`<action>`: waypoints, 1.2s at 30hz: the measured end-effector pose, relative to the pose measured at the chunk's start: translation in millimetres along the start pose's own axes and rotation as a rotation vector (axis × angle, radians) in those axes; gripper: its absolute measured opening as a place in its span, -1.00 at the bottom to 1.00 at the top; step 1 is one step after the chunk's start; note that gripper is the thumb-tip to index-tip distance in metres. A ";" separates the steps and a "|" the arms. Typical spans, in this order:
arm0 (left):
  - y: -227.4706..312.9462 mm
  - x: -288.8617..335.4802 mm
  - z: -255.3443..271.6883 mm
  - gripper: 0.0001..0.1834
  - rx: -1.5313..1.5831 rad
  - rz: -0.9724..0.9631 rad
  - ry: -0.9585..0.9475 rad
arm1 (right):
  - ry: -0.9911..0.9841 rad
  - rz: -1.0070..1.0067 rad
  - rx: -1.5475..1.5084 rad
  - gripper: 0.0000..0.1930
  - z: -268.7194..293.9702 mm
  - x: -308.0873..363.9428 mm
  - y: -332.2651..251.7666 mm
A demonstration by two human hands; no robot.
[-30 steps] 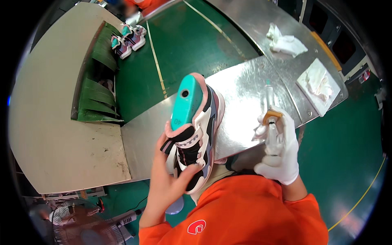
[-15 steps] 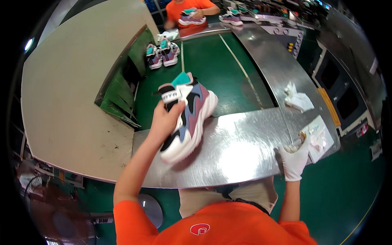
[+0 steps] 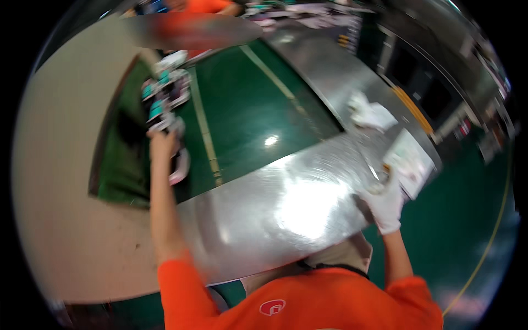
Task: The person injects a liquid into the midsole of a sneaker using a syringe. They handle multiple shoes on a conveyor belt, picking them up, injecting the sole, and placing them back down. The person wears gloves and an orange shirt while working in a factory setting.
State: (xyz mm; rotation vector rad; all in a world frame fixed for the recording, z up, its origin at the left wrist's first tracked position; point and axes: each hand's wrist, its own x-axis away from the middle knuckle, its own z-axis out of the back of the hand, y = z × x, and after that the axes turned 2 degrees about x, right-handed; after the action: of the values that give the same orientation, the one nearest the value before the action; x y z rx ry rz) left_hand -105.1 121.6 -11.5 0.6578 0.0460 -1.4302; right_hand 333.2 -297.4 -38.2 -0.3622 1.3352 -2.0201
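Note:
At the left side of the green belt point(image 3: 247, 110), my bare left hand point(image 3: 164, 143) is closed on a sneaker point(image 3: 182, 164) with a white sole and a turquoise tongue tab. Motion blurs the shoe, and my fingers cover part of it. Just beyond it stand similar sneakers point(image 3: 177, 88) by the green side guard point(image 3: 122, 148). Over the near metal ledge point(image 3: 258, 220), my right hand point(image 3: 386, 204) wears a white glove. Its fingers are curled round a small clear object point(image 3: 376, 187) with an orange-brown part, whose kind I cannot make out.
A white sheet point(image 3: 410, 162) lies beside my right hand, with a crumpled white cloth point(image 3: 371, 113) farther back. The beige tabletop point(image 3: 60, 176) spreads on the left. A blurred grey oval point(image 3: 203, 32) partly hides a person in orange point(image 3: 212, 6) at the far end.
My left hand has carried the sneaker forward and left, from above the metal ledge to the belt beside the other sneakers. My right hand still holds the small object. The view has turned.

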 end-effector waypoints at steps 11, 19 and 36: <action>286.5 259.9 55.8 -0.55 0.633 -1.250 -0.513 | -0.334 0.016 -0.594 -0.31 154.1 -14.2 -19.3; 410.5 350.2 14.2 -0.77 0.860 -1.237 -0.781 | -0.496 -0.004 -0.815 -0.31 167.5 -53.8 -31.5; 430.3 396.4 -41.7 -0.76 1.200 -0.624 -1.380 | -0.021 0.058 -0.233 -0.71 119.0 -100.7 84.5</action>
State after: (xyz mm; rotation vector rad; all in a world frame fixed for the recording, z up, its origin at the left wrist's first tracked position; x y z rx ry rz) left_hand 373.5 -216.4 -40.1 0.4322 -1.9404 -2.1916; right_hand 506.4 -334.0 -48.3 -0.4425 1.5546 -1.8126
